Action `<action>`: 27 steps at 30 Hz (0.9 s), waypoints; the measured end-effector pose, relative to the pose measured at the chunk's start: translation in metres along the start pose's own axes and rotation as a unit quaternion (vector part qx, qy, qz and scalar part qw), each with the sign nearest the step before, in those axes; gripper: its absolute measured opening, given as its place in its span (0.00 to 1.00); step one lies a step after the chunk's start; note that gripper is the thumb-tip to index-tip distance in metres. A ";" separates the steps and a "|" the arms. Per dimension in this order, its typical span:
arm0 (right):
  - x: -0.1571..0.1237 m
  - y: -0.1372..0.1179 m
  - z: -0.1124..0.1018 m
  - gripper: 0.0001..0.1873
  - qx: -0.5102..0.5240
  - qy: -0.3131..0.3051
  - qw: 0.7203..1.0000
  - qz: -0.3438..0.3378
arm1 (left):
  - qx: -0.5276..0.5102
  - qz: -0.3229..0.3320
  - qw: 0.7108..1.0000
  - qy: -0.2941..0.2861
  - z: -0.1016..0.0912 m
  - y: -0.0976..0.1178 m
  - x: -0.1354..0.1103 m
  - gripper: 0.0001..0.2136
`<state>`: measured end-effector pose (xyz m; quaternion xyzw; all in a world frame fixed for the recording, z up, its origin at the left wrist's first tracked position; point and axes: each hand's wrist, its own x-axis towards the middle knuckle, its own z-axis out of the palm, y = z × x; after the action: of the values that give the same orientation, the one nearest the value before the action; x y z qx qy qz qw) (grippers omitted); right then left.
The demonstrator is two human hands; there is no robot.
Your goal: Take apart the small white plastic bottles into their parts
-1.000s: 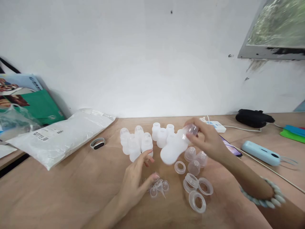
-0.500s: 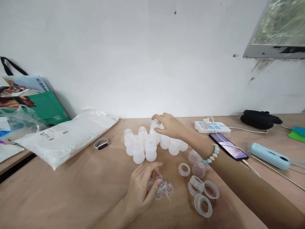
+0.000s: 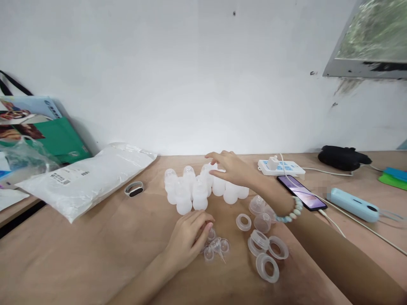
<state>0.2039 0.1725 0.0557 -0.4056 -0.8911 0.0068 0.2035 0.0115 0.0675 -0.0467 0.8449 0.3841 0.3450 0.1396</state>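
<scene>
A cluster of small white plastic bottles (image 3: 190,190) stands upright in the middle of the wooden table (image 3: 95,250). My right hand (image 3: 230,167) hovers over the back bottles with fingers spread and nothing in it; a bead bracelet (image 3: 291,212) circles its wrist. My left hand (image 3: 189,239) rests on the table with fingers curled down onto a small pile of clear nipples (image 3: 216,248). Clear screw rings (image 3: 267,267) and clear domed caps (image 3: 257,205) lie to the right of the pile.
A white plastic bag (image 3: 85,178) and a smart band (image 3: 134,189) lie at left, with a green bag (image 3: 57,140) behind. At right are a power strip (image 3: 281,166), a phone (image 3: 300,192), a light blue device (image 3: 354,204), cables and a black object (image 3: 341,156).
My right hand carried a capped bottle to the cluster, set it down among the others and lifted off with fingers apart. My left hand closed down over the nipple pile.
</scene>
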 end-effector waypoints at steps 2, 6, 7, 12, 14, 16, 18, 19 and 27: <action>-0.020 -0.001 -0.010 0.13 0.024 0.043 0.999 0.000 | -0.007 -0.016 0.999 -0.033 -0.001 -0.001 0.003 0.10; -0.066 -0.004 -0.012 0.06 -0.023 0.048 0.999 0.013 | -0.023 -0.063 0.994 -0.087 -0.003 -0.005 0.007 0.16; -0.077 -0.005 -0.008 0.04 -0.056 0.014 0.998 0.020 | -0.027 -0.075 0.992 -0.100 -0.003 -0.006 0.007 0.19; -0.115 -0.004 0.027 0.02 -0.143 -0.124 0.982 -0.001 | -0.048 -0.092 0.982 -0.155 0.002 -0.009 0.008 0.14; -0.120 -0.002 0.038 0.01 -0.145 -0.136 0.980 -0.007 | -0.054 -0.105 0.979 -0.163 0.003 -0.009 0.008 0.10; -0.121 -0.001 0.044 0.02 -0.140 -0.135 0.981 -0.011 | -0.060 -0.115 0.978 -0.161 0.003 -0.009 0.009 0.08; -0.121 -0.002 0.043 0.01 -0.137 -0.127 0.982 -0.010 | -0.073 -0.110 0.980 -0.147 0.002 -0.008 0.010 0.06; -0.120 -0.003 0.041 0.03 -0.127 -0.112 0.986 -0.006 | -0.081 -0.107 0.982 -0.136 0.001 -0.007 0.010 0.06; -0.129 -0.033 0.042 0.20 0.098 0.132 0.980 -0.111 | -0.154 -0.113 0.980 -0.054 0.000 0.005 0.011 0.04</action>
<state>0.2406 0.0633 -0.0234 -0.2793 -0.8909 0.0182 0.3577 0.0195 0.0728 -0.0388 0.7820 0.4111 0.3357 0.3267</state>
